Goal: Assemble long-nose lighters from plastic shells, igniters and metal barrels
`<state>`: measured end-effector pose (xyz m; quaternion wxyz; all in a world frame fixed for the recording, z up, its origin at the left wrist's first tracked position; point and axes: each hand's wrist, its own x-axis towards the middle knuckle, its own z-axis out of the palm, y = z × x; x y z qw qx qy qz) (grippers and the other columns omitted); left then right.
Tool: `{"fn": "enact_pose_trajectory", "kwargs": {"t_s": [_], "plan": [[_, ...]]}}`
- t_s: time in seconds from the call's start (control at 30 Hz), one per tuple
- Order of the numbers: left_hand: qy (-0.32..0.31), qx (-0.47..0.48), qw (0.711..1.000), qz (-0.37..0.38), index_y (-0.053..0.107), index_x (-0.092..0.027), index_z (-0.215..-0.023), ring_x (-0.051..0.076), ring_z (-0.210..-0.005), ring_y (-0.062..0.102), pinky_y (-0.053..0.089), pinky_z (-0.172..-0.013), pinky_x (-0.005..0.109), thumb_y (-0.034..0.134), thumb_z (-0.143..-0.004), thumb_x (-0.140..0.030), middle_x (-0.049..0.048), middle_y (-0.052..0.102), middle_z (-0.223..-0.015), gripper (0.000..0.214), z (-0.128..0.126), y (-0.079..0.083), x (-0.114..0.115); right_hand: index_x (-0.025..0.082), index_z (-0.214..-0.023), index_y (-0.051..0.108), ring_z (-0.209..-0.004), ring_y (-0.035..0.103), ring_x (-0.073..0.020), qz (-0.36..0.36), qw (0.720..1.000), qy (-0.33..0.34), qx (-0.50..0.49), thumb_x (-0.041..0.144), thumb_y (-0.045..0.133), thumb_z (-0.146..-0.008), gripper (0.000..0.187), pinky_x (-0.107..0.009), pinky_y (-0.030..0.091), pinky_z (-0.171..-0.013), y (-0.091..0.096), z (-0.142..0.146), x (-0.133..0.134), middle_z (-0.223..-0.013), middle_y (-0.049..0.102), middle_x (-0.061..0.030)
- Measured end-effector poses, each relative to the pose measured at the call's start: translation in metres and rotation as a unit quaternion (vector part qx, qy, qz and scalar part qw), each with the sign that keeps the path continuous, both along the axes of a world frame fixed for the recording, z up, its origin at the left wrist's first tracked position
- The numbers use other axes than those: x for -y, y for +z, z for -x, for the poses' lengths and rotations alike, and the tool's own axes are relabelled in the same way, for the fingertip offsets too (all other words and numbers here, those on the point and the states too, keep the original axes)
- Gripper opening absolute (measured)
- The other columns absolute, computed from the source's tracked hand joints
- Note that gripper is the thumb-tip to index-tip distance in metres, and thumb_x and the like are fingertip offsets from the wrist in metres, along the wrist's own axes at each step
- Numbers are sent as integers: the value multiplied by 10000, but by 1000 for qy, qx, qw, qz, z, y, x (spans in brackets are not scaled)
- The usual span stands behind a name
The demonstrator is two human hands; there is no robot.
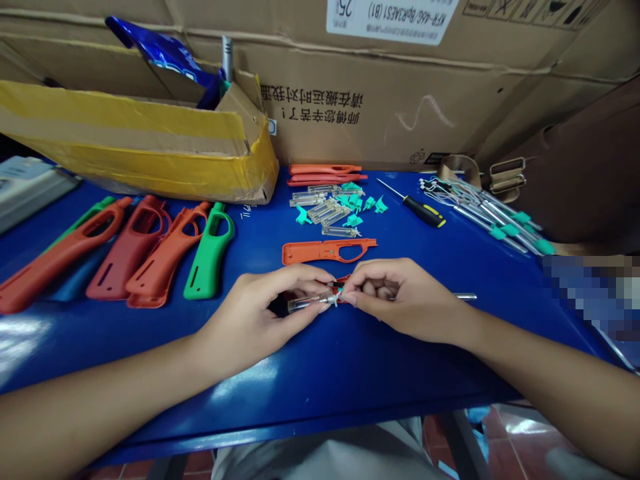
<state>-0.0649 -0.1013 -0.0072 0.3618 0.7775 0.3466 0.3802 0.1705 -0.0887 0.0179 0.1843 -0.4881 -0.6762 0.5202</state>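
Clear tube (pixel 301 304) between 2 hands (pixel 263 310); orange half-shell (pixel 307 253) just beyond

Orange, red and green handles (pixel 163 260) color a blue table (pixel 350 380), with clear tubes (pixel 303 302), teal clips (pixel 353 201), silver rods (pixel 479 223), a black-and-yellow screwdriver (pixel 424 211), a yellow-and-brown box (pixel 190 163) and tan cardboard (pixel 425 80) bearing black print (pixel 320 117) and a white label (pixel 393 19).

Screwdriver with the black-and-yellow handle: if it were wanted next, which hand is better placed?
Probably the right hand: it is nearer the screwdriver, whose handle points rightward. The left hand is farther off, holding the clear plastic tank. The right is busy too, at the tank's tip.
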Motion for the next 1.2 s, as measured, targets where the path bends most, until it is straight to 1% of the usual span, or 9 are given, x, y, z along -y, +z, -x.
{"fn": "enact_pose_trajectory", "kwargs": {"t_s": [0.2,0.33,0.6,0.9,1.1,1.2], "plan": [[-6,6,1000,6,692,-171,-1158,135,-885,786,643,-880,213,751,-887,-139,40,811,-1053,280,0,0,0,158,-858,720,-536,417,-69,5,1000,-1,-6,312,666,-904,169,-207,302,-469,1,1,1,-649,536,37],[-4,7,1000,2,696,-166,-1146,123,-875,785,636,-874,189,750,-886,-131,37,812,-1040,268,-1,0,0,157,-857,722,-533,417,-70,6,1000,-4,-3,306,668,-900,165,-210,299,-469,1,1,1,-643,533,37],[-1,11,1000,-1,694,-170,-1118,126,-881,784,637,-879,193,746,-885,-125,34,809,-1031,242,-1,0,0,152,-841,720,-517,408,-65,16,1000,-9,-14,299,673,-891,163,-204,285,-458,0,2,1,-621,528,41],[3,0,1000,-23,694,-167,-1047,107,-814,767,634,-807,163,749,-869,-95,17,797,-955,200,-2,3,2,151,-853,746,-509,434,-69,22,1000,-14,-2,305,678,-886,171,-203,306,-458,0,3,2,-608,553,31],[11,-9,999,-33,688,-175,-1020,103,-793,759,631,-767,158,744,-878,-100,8,794,-940,170,-2,5,2,159,-852,749,-514,442,-73,10,1000,-11,0,311,678,-889,171,-208,312,-459,1,2,2,-615,562,29],[18,1,999,-34,688,-175,-1014,108,-791,761,637,-768,166,746,-879,-109,9,793,-937,160,-3,6,2,172,-853,764,-552,471,-84,-29,1000,-4,4,323,685,-889,174,-219,340,-481,3,0,1,-693,614,3]]}}
